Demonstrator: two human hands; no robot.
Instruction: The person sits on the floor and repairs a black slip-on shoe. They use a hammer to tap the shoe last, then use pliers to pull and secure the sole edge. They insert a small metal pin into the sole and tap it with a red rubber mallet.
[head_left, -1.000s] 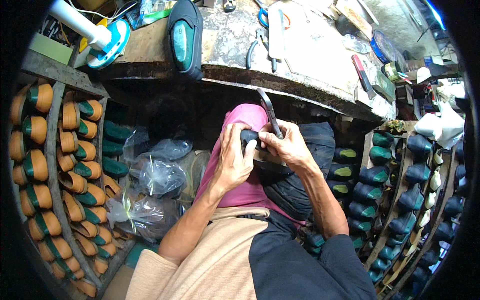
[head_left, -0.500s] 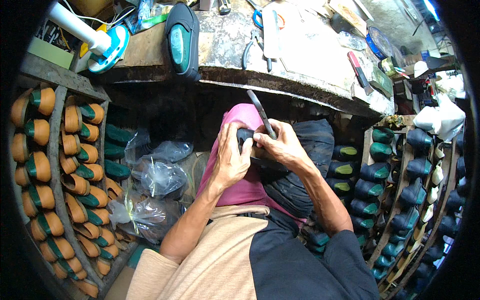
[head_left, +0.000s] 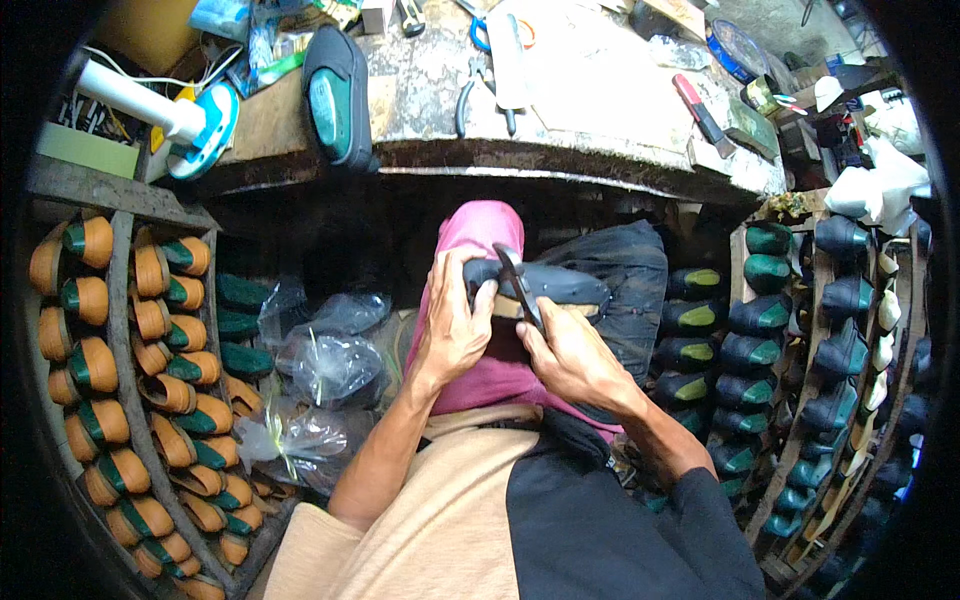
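Shoe (head_left: 572,284): dark and smooth, with a tan strip along the near edge; stretches left to right at the centre of the frame, over the pink-covered leg (head_left: 480,225) and toward the dark trouser leg (head_left: 630,255); partly hidden by fingers and tool.
Tool (head_left: 519,288): dark, slim, curved at the head; slants across the middle of the shoe, head toward the top of the frame; contact cannot be told.
Left hand (head_left: 452,322): clasps the left end of the shoe, fingers over the far side, thumb bent up the near side; forearm slanting from lower left.
Right hand (head_left: 575,352): clenched around the handle of the tool; forearm slanting from lower right.
Marking: faint on the green insole of the bench shoe (head_left: 337,100), upper left; too small to read.
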